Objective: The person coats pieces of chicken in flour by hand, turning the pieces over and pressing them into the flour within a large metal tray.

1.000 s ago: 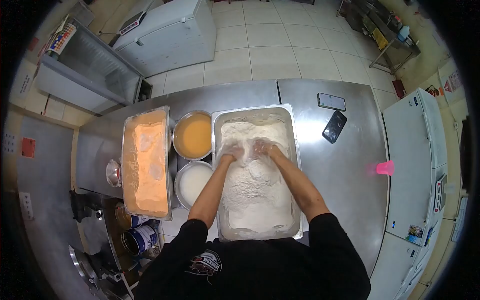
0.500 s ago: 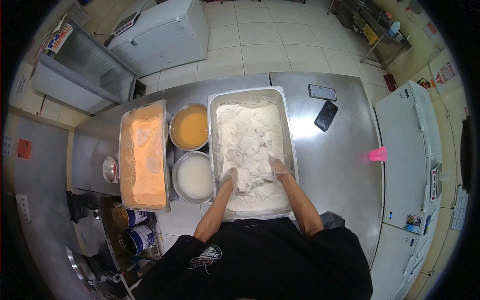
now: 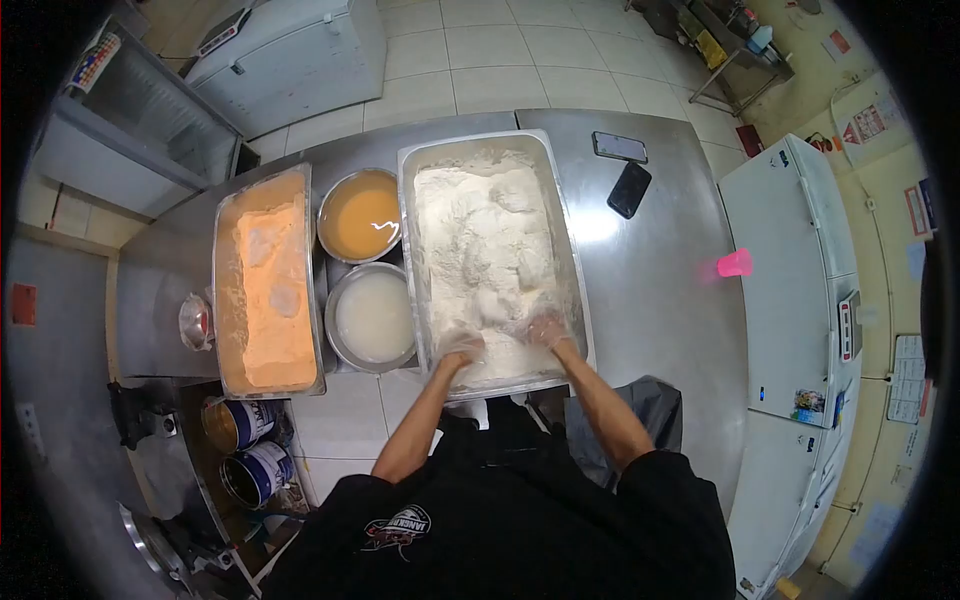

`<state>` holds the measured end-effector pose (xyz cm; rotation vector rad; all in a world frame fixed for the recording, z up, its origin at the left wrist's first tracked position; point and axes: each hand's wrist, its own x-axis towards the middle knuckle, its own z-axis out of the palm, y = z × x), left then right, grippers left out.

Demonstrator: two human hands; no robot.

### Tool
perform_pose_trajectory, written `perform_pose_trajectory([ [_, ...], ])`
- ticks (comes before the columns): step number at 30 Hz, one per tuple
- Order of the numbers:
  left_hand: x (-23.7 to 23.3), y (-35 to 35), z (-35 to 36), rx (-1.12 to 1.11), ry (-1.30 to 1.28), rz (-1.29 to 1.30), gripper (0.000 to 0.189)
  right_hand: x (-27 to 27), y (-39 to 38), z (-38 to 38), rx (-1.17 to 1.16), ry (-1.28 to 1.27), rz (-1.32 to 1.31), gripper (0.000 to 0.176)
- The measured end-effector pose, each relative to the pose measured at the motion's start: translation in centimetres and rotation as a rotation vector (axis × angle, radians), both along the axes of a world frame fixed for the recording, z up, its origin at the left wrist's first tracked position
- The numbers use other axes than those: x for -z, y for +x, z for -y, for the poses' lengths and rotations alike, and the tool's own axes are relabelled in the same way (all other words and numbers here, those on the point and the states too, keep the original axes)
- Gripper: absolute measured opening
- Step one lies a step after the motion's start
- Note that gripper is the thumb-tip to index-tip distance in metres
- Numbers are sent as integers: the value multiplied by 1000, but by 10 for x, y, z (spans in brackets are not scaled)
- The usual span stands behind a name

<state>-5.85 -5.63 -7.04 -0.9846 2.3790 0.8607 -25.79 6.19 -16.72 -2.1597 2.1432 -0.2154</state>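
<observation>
A deep metal tray holds white flour with lumpy mounds dusted in it. My left hand, in a clear plastic glove, rests at the flour near the tray's lower left; its fingers are blurred and partly covered. On the lower right side, my right hand, gloved too, touches the flour with its fingers partly hidden. Left of the tray stand a bowl of orange-yellow liquid and a bowl of cloudy white liquid.
A second tray of orange powder stands farther left, beside a small metal bowl. Two phones and a pink cup lie to the right on the steel table.
My hands have moved toward the near end of the tray, and the flour's surface has shifted. The whole view has moved, with the table appearing higher and slightly left.
</observation>
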Motion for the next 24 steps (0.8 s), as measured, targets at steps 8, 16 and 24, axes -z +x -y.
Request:
perform_pose_trajectory([
  [8, -3, -23, 34, -619, 728, -477, 31, -111, 46, 52, 564, 52, 1090, 20],
  [16, -65, -4, 55, -1011, 1017, -953, 24, -210, 10, 60, -15, 238, 265, 14],
  [24, 29, 1, -8, -204, 224, -185, 23, -121, 55, 22, 259, 474, 116, 18],
])
